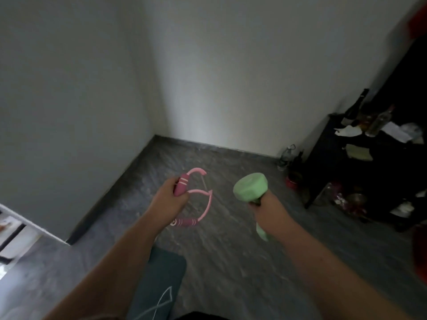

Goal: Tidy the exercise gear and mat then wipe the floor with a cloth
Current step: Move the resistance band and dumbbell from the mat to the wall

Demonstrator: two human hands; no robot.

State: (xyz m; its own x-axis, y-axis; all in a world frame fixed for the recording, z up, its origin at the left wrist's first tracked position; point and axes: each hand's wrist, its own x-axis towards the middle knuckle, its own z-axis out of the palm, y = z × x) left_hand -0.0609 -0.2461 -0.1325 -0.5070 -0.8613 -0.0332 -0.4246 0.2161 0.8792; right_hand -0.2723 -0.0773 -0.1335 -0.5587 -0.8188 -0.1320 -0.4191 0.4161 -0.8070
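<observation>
Dumbbell [250,187], matte green, hexagonal ends

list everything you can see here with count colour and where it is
jump rope: 1, pink with darker pink handles, held up over the floor, one handle in the left hand, the other hanging
dumbbell: 1, light green, held in the right hand
exercise mat: 1, dark teal with a pale line drawing, on the floor at bottom centre
floor: grey, streaked
walls: 2, white, meeting at a corner
shelf unit: 1, black, at right, cluttered with bottles and papers
bottles: at least 2, on the floor beside the shelf unit
left hand: grips a rope handle
right hand: grips the dumbbell bar
</observation>
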